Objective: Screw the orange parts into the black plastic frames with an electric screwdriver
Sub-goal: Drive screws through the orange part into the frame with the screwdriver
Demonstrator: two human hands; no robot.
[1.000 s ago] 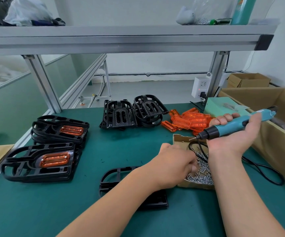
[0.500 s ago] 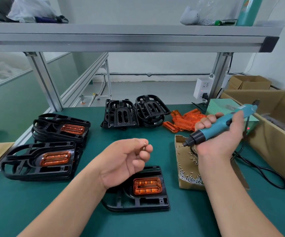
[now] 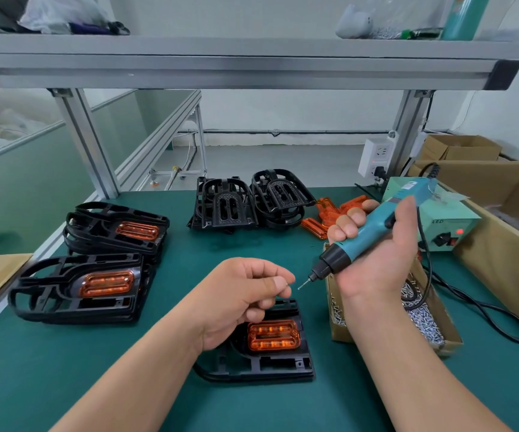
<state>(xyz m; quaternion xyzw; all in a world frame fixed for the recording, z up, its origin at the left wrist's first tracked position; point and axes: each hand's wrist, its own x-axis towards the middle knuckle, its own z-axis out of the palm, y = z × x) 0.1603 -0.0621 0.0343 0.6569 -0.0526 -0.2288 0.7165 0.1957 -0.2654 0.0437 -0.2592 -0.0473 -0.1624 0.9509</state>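
**Both grips busy: left grip (image 3: 242, 294) pinches a screw, right grip (image 3: 376, 254) holds the driver**

Up in the air above the dark green counter (image 3: 65, 385), the left grip is curled. Thumb and forefinger pinch what looks like a tiny silver screw (image 3: 286, 284); it is too small to say more. The right grip is wrapped firmly round the teal-and-black electric screwdriver (image 3: 373, 232), which is angled down and to the left. Its thin metal bit (image 3: 303, 285) sits just beside the pinched screw but is not yet touching it.

Directly below the left grip lies the flat black plastic frame (image 3: 267, 366), with a ribbed translucent orange part (image 3: 273, 335) already seated in its recess.

Off to the left are stacked black frames with orange inserts (image 3: 96, 288), which look finished. At the back stand the bare black frames (image 3: 230, 204) and a heap of loose orange parts (image 3: 329, 213). The open cardboard box of silver screws (image 3: 423, 319) sits by the right wrist.

By my reading, the step in hand is loading the screw onto the bit. That calls for closing the small gap, so the bit tip meets the screw head squarely and holds it. Then the driver has to come down upright over a screw hole beside the orange part. The frame may need steadying so it doesn't skate on the counter. A fumble here and the tiny screw drops.
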